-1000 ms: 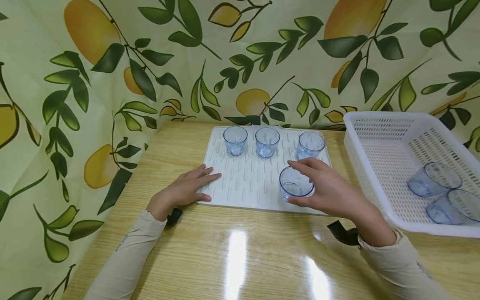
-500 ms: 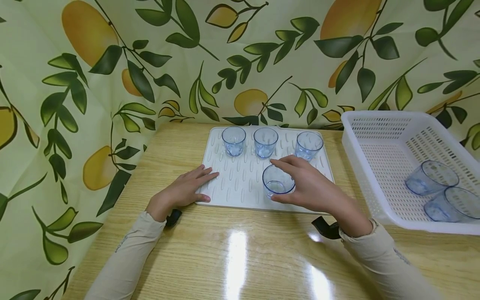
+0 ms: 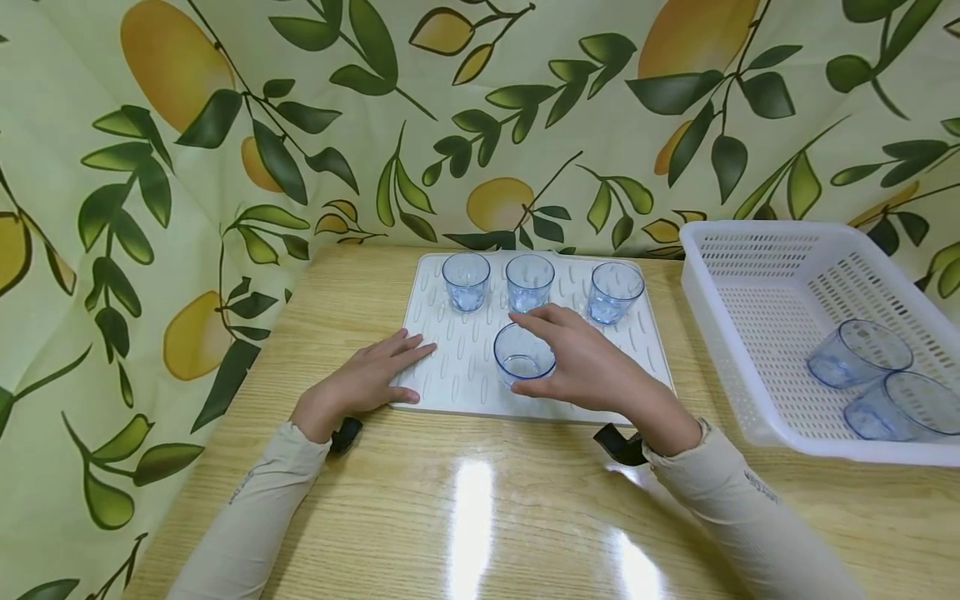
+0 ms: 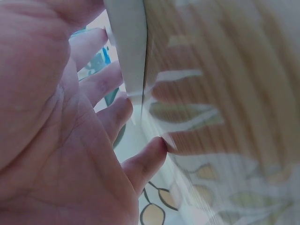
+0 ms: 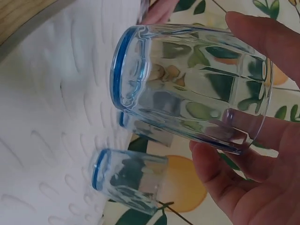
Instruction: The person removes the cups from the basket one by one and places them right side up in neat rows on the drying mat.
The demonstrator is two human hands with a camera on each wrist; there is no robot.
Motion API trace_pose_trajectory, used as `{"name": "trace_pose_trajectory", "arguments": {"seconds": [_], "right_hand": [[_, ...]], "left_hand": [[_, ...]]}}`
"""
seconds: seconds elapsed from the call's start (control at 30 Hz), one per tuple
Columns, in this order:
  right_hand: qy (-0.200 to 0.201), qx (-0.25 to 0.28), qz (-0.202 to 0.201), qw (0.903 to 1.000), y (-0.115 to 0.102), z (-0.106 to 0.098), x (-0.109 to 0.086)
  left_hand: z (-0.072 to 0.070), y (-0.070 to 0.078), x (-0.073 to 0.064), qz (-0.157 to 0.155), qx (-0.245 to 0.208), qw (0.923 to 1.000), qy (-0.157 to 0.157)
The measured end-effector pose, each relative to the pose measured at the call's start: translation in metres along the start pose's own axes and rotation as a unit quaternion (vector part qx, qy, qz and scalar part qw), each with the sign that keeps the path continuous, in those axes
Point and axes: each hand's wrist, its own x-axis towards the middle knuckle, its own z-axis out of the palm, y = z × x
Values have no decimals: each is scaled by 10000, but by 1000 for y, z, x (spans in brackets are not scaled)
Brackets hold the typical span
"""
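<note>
Head view: the right hand (image 3: 581,358) grips a blue glass (image 3: 519,348) between thumb and fingers. It has just shifted left over the white mat (image 3: 465,367), so the glass now sits in front of the middle back-row glass (image 3: 529,282), nearer the spread left hand (image 3: 367,379).

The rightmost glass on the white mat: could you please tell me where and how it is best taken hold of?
I'd grip the rightmost glass by its upper wall just below the rim, probably from the right: it stands upright, widens towards the rim, and the next standing glass is on its left.
</note>
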Motion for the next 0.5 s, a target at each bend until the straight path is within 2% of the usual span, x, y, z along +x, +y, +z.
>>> {"name": "trace_pose_trajectory", "arguments": {"seconds": [0.3, 0.5], "right_hand": [[-182, 111, -55, 9998, -12, 20, 34], [-249, 61, -110, 9996, -17, 30, 49]], "left_hand": [[1, -1, 3, -51, -26, 10000, 77], [1, -3, 3, 8, 42, 9999, 92]]}}
